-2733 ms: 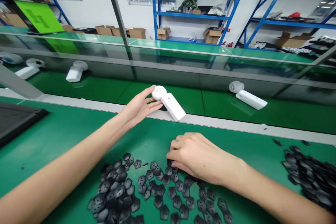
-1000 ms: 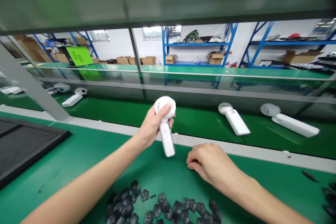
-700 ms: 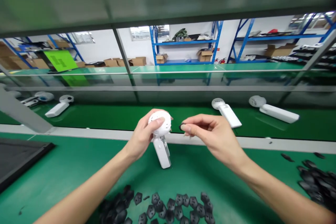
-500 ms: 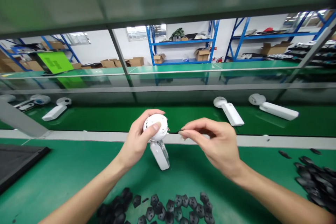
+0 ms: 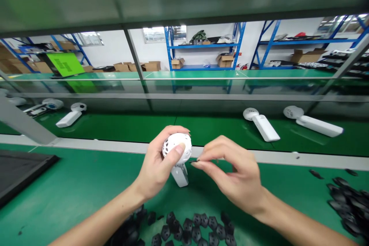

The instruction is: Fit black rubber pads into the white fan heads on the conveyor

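Head view, left to right: a dark flat tray (image 5: 17,173) sits at the frame's left edge on the green tabletop (image 5: 86,177), and a grey rail (image 5: 95,146) runs behind the hands, parting the tabletop from a green conveyor belt (image 5: 115,127). On the belt lie a white fan (image 5: 70,117) at left and two more white fans (image 5: 262,127) (image 5: 314,123) at right, their handles angled. Far beyond, a lime-green board (image 5: 65,63) carries dark marks too small to read, and blue shelving (image 5: 204,46) holds cardboard boxes (image 5: 225,60). The left hand (image 5: 155,169) sits over the rail's front edge, its fingers (image 5: 173,132) closed around the perforated round head of a white handheld fan (image 5: 176,146), with the thumb across the top. The fan's long axis stands nearly upright, its handle pointing down toward the tabletop. Just beside the head, the right hand's (image 5: 233,173) thumb and forefinger pinch a small black piece (image 5: 198,160), its tip not quite touching the fan. Black pentagonal pieces (image 5: 184,230) lie scattered below both hands, and a denser heap of black pieces (image 5: 346,203) lies at far right
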Motion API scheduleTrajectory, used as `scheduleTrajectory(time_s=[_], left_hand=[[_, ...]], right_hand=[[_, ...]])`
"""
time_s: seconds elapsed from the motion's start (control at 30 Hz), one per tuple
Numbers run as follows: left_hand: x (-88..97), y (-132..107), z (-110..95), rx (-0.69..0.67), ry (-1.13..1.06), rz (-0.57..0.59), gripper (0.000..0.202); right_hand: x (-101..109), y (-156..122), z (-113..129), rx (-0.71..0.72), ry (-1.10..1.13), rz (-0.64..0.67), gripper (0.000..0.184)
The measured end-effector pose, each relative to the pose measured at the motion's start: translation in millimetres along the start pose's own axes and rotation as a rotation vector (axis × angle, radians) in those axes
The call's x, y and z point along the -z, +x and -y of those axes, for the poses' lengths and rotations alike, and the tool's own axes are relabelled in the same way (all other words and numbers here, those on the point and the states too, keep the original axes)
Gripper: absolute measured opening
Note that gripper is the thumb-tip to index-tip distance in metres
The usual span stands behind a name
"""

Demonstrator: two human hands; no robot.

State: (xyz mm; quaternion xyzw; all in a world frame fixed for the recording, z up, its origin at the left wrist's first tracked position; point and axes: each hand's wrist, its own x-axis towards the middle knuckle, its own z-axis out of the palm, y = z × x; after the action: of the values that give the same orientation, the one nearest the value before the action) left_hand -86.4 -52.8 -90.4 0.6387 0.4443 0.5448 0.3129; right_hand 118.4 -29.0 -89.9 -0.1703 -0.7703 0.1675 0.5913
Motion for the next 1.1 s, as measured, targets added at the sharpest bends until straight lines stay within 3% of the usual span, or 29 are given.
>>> scheduleTrajectory(time_s=[0.1,0.23,0.33,0.5,0.7,0.93,1.03,1.1], left_hand=[[-4.7,-3,-4,-0.021,0.021,-0.03,0.03],[-9.7,-7,-10,-0.008,0.053,-0.071,0.027],[-12.4,-9,-13,-0.019,0.068,-0.08,0.028],[-13.0,-6,-13,-0.012,0.002,-0.078,0.047],[-8.6,-2,-10,-0.114,0.039,-0.084,0.031],[-9.8,0,-11,-0.12,0.11,-0.101,0.028],[-10.8,3,-12,-0.073,0.105,-0.129,0.031],[-11.3,5,-13,-0.026,0.089,-0.153,0.036]], right_hand=[[-15,-5,3,-0.434,0.245,-0.031,0.017],[-21,-8,8,-0.665,0.402,0.003,0.018],[-21,-10,12,-0.721,0.458,0.007,0.018],[-18,-9,13,-0.77,0.533,0.036,0.014],[-4,6,7,-0.724,0.584,0.249,0.012],[15,16,-13,-0.761,0.411,0.236,0.023],[19,14,-17,-0.816,0.318,0.318,0.019],[19,11,-16,-0.868,0.238,0.472,0.016]])
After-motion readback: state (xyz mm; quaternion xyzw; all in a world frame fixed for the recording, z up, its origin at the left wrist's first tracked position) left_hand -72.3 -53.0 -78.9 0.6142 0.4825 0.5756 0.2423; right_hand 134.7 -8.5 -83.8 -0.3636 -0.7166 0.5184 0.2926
